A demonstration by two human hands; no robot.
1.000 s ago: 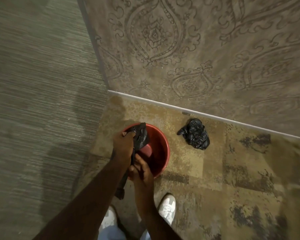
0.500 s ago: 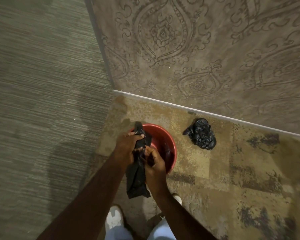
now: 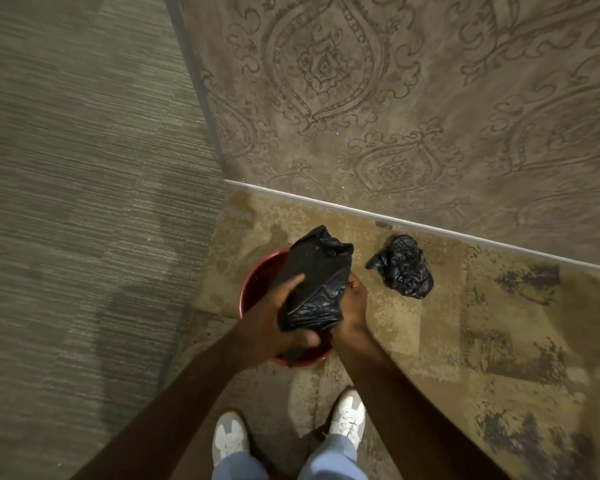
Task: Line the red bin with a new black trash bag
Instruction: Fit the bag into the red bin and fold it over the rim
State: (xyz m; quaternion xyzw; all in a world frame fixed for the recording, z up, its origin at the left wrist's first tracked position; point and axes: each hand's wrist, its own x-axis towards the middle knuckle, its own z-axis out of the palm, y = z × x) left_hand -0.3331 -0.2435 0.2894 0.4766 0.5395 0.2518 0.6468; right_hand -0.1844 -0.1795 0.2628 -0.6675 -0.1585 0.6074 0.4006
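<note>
The red bin stands on the patterned carpet in a wall corner, mostly hidden behind my hands. Above it I hold a new black trash bag, partly spread, its top edge puffed up toward the wall. My left hand grips the bag's left side and lower end, thumb across the front. On the bag's right side, my right hand is closed over the plastic. A tail of the bag hangs over the bin's near rim.
A crumpled, tied-up black bag lies on the carpet just right of the bin, near the white baseboard. Patterned wallpaper rises behind, a striped wall on the left. My white shoes stand just below the bin.
The bag was a narrow, hanging bundle between my hands; it is now raised and spread wider over the bin. My view has tilted so both shoes show.
</note>
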